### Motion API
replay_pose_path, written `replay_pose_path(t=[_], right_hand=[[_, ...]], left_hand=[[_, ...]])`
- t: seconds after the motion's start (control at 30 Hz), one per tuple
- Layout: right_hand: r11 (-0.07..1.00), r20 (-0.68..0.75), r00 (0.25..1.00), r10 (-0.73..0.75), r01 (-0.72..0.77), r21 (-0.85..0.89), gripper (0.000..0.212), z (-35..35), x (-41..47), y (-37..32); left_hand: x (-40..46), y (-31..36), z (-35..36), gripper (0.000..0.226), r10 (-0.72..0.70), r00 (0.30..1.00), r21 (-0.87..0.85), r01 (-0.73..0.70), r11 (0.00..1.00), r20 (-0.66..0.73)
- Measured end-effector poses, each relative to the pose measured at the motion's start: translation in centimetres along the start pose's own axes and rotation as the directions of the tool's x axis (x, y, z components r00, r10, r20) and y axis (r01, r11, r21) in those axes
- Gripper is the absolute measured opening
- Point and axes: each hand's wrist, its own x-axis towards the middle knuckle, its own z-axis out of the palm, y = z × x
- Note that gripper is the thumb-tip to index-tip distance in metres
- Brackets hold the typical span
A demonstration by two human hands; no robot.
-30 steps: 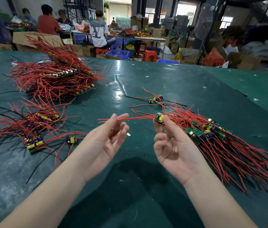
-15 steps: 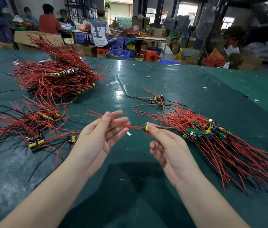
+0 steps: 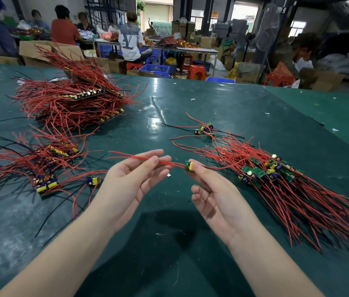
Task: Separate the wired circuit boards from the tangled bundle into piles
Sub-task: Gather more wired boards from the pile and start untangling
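head view: the right hand (image 3: 214, 196) pinches a small circuit board (image 3: 189, 165) at its fingertips above the green table (image 3: 190, 254), just left of the tangled bundle (image 3: 276, 179). the left hand (image 3: 130, 181), fingers nearly straight, pinches the board's red wires (image 3: 165, 162).

You get even overhead light; glare streaks the green table (image 3: 222, 108) at upper centre; forearm shadows pool below; edges bow, background blurs.
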Motion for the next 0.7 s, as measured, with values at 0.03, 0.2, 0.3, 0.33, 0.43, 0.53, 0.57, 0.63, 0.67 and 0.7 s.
replay_pose_path(t=[0.03,0.2,0.3,0.33,0.43,0.53,0.57,0.63,0.67,0.7], right_hand=[[1.0,0.008,1.0,0.002,-0.002,-0.01,0.027,0.02,-0.05,0.04],[0.994,0.024,0.999,-0.028,0.03,-0.102,0.021,0.32,-0.26,0.39],[0.986,0.013,0.998,-0.056,0.058,-0.159,0.007,0.49,-0.22,0.74],[0.984,0.007,0.998,-0.066,0.066,-0.163,0.006,0.52,-0.23,0.8],[0.983,-0.029,0.994,-0.104,0.098,-0.154,0.007,0.46,-0.3,0.69],[0.983,-0.057,0.991,-0.123,0.114,-0.143,0.008,0.39,-0.32,0.53],[0.983,-0.054,0.991,-0.125,0.116,-0.146,0.008,0.39,-0.33,0.55],[0.981,-0.037,0.992,-0.121,0.114,-0.159,0.008,0.47,-0.38,0.65],[0.98,-0.028,0.993,-0.118,0.112,-0.165,0.007,0.51,-0.39,0.71],[0.979,-0.021,0.993,-0.116,0.111,-0.169,0.007,0.55,-0.4,0.75]], left_hand=[[0.04,-0.01,-0.06,0.02,0.012,1.0,0.014,-0.011,1.0,-0.014],[0.12,-0.16,-0.31,0.017,0.062,0.994,0.129,-0.051,0.99,-0.085],[0.29,-0.32,-0.33,0.017,0.074,0.991,0.172,-0.055,0.984,-0.11],[0.32,-0.32,-0.29,0.019,0.068,0.992,0.165,-0.05,0.985,-0.109],[0.3,-0.02,-0.06,0.033,0.032,0.996,0.097,-0.024,0.995,-0.088],[0.22,0.26,0.01,0.035,0.019,0.997,0.056,-0.015,0.998,-0.078],[0.21,0.3,-0.03,0.034,0.025,0.996,0.073,-0.019,0.997,-0.08],[0.24,0.35,-0.06,0.033,0.039,0.995,0.102,-0.03,0.994,-0.088],[0.27,0.42,-0.07,0.032,0.045,0.994,0.098,-0.035,0.995,-0.095],[0.33,0.53,-0.09,0.033,0.05,0.994,0.083,-0.041,0.996,-0.102]])
